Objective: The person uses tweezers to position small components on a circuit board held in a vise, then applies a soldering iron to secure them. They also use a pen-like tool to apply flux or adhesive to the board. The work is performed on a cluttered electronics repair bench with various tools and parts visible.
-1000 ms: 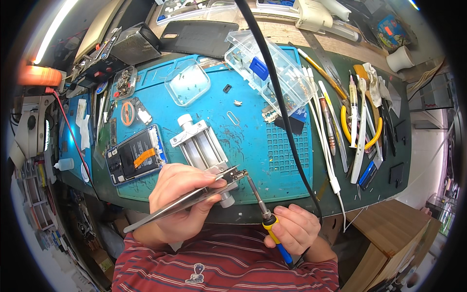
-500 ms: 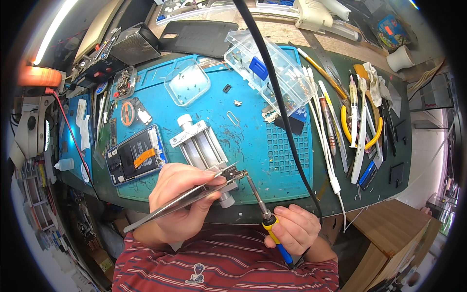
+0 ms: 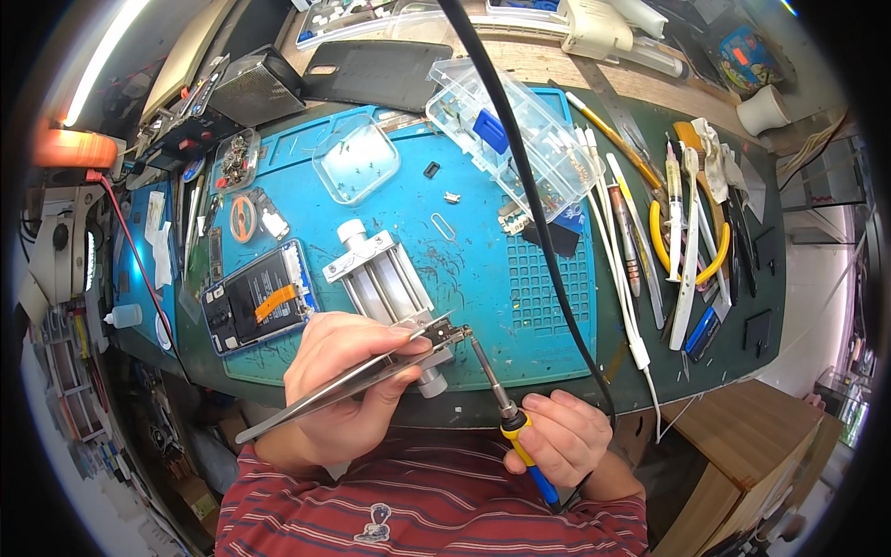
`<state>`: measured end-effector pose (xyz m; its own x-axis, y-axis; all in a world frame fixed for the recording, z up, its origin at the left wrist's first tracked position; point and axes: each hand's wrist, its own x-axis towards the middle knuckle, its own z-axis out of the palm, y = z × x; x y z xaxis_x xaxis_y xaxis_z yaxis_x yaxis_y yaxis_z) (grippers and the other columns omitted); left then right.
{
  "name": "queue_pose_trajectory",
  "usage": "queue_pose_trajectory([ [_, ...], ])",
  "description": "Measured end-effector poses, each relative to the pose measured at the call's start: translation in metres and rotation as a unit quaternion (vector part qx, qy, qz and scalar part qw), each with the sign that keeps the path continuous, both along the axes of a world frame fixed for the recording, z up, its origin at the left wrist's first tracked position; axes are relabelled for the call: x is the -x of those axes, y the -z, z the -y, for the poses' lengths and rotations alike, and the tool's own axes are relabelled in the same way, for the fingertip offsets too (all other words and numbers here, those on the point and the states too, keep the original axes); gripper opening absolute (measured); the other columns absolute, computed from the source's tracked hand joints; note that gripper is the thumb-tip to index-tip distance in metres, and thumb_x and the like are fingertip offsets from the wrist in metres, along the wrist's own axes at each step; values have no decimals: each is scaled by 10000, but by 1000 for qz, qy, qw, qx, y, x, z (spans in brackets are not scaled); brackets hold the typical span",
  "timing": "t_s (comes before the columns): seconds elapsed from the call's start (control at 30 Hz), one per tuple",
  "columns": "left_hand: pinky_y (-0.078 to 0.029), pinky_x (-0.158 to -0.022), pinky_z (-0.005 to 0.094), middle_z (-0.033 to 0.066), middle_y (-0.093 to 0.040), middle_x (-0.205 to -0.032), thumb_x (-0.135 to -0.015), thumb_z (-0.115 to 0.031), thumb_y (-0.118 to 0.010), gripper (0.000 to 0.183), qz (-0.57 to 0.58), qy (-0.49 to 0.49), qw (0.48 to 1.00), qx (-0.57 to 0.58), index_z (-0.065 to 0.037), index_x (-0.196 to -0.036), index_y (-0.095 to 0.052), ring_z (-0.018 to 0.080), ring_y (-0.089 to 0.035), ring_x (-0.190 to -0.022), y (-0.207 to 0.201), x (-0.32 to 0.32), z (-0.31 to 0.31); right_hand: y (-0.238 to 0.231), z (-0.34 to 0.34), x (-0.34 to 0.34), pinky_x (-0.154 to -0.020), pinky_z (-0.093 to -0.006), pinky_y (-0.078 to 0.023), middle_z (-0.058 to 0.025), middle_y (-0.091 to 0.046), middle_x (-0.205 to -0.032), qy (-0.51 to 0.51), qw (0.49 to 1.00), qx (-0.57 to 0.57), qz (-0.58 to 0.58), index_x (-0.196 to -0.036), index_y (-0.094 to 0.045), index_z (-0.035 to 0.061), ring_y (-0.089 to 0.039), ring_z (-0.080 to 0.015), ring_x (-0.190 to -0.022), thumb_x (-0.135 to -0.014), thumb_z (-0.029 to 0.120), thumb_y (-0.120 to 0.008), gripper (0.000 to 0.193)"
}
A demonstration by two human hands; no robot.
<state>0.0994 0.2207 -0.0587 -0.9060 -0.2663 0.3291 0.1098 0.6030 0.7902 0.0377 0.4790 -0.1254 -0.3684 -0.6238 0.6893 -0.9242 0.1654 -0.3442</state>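
Note:
My left hand [image 3: 348, 376] is closed around a pair of metal tweezers [image 3: 311, 404], with a small dark part [image 3: 452, 333] at their tip end. In my right hand [image 3: 561, 434] is a soldering iron [image 3: 513, 429] with a yellow and blue handle. Its tip reaches up to the small part's metal end; whether they touch is too small to tell. Just behind my left hand, a silver clamp fixture [image 3: 390, 283] stands on the blue work mat [image 3: 473, 278]. An opened phone [image 3: 260, 297] with an orange flex cable lies left of the fixture.
A black cable [image 3: 527, 167] crosses the view above the mat. Farther back are a clear lidded box [image 3: 515, 139] and a small clear tray [image 3: 355, 162]. Yellow-handled pliers [image 3: 661, 243], a syringe [image 3: 675, 204] and other hand tools lie on the right.

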Motion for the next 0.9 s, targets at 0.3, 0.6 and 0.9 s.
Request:
queue_pose_trajectory([
  [0.3,-463,-800,310,35,-776,-944,-851,-111,-816,251,1,-1,1000,0,-42,-1064,-701,197,-677,-849,0,0,0,-1,0,1,-917,-328,-572,-28,-720,-1041,-3,1000,-2,-1,-1180,-683,112,-721,-172,-980,-996,380,-652,326],
  [0.6,-464,-808,311,36,-777,-943,-850,-109,-816,253,1,-2,1000,0,-39,-1065,-703,198,-674,-857,1,0,0,-2,-1,1,-920,-329,-571,-27,-718,-1046,-5,1000,-9,2,-1169,-690,112,-720,-175,-983,-993,372,-656,316],
  [0.9,-466,-812,313,37,-777,-944,-854,-112,-813,248,2,-1,1000,-3,-39,-1064,-702,202,-674,-857,0,0,0,-1,-1,0,-921,-329,-574,-23,-715,-1044,-2,1000,-5,3,-1161,-695,118,-720,-173,-989,-992,375,-657,310],
])
